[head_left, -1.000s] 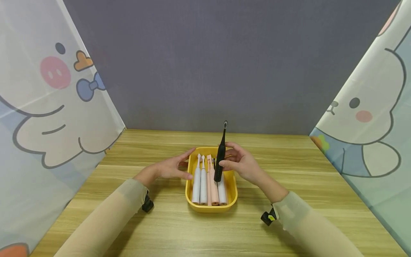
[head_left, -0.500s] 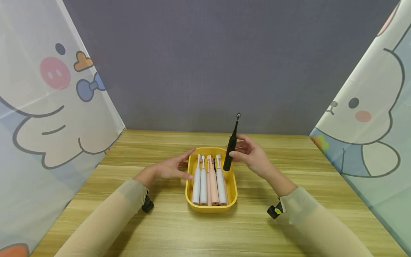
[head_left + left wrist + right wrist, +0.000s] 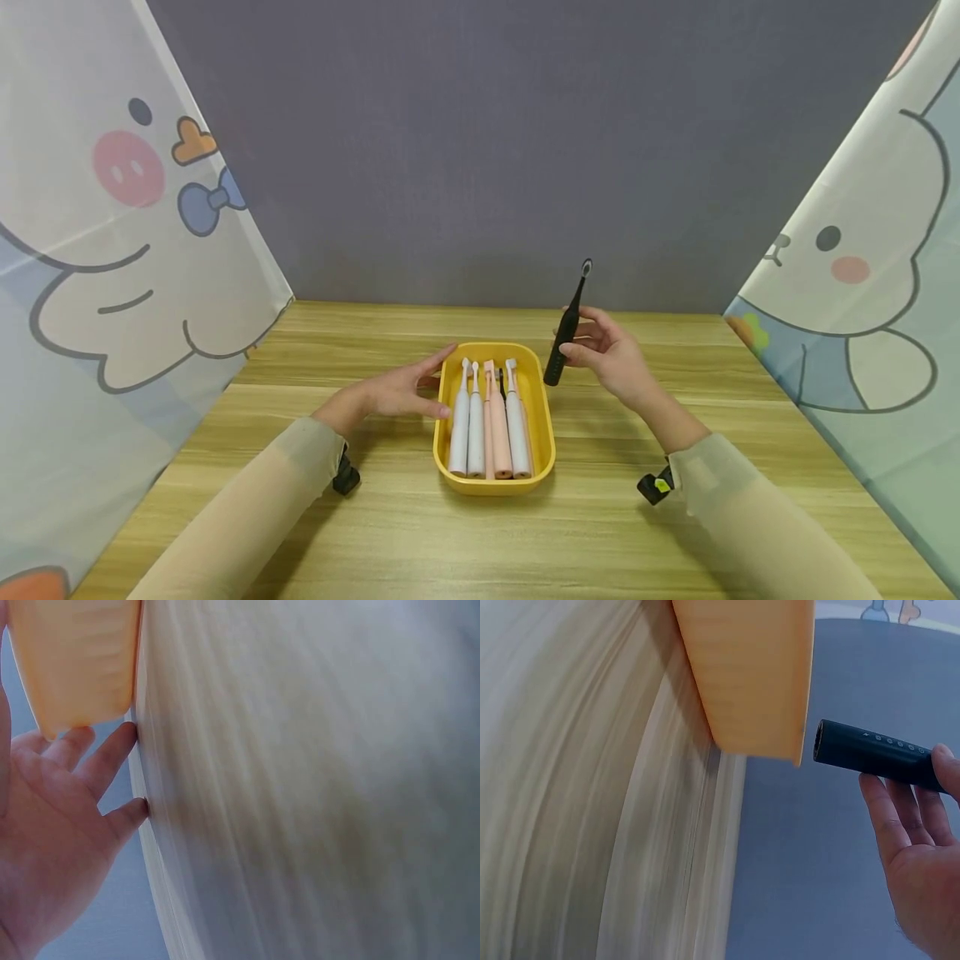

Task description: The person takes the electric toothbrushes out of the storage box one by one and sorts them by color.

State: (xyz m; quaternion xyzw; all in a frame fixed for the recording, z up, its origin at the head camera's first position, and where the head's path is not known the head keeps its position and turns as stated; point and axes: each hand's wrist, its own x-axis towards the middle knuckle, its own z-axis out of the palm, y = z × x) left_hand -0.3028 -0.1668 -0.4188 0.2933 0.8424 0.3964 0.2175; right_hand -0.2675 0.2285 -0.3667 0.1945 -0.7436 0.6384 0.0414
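Note:
My right hand (image 3: 611,358) pinches a black electric toothbrush (image 3: 566,337) between thumb and fingers. It holds the brush tilted, head up, in the air just right of a yellow bin (image 3: 546,433). In the right wrist view the toothbrush handle (image 3: 870,750) shows a row of small marks, and its base faces the bin wall (image 3: 754,690). Several toothbrushes lie side by side in the bin: white ones (image 3: 459,433), pink ones (image 3: 499,433) and a mostly covered black one. My left hand (image 3: 397,392) rests with spread fingers against the bin's left side, thumb at the rim.
The bin stands on a wood-grain table (image 3: 360,533). A grey panel (image 3: 465,167) rises behind the table's back edge. Cartoon-printed sheets (image 3: 82,250) hang at the left and right sides.
My right hand has carried the black toothbrush from above the bin to the right and away, past the bin's right rim. My left hand and the bin have stayed in place.

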